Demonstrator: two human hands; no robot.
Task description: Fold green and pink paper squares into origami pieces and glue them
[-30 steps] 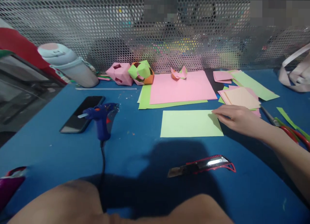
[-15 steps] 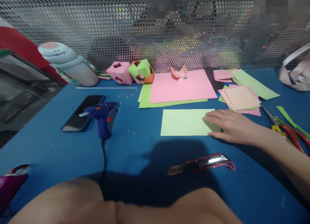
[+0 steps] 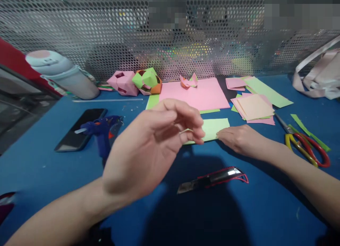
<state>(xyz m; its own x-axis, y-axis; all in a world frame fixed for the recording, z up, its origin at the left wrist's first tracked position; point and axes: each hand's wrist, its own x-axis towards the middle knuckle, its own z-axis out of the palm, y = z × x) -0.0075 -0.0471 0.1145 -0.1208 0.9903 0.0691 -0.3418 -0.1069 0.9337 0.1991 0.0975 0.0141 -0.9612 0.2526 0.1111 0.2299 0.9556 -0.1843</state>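
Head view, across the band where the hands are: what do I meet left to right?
By visible middles: phone → blue glue gun → left hand → light green sheet → right hand → scissors.

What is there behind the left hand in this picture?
Past the left hand, part of a pale green sheet shows, and beyond it a pink sheet over a brighter green one. The hand hides much of the pale sheet's left side.

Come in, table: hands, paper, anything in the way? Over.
Left grip loosely curled, partly hiding pale green paper. Right grip at paper's right end. Cutter lies on the near side, untouched.
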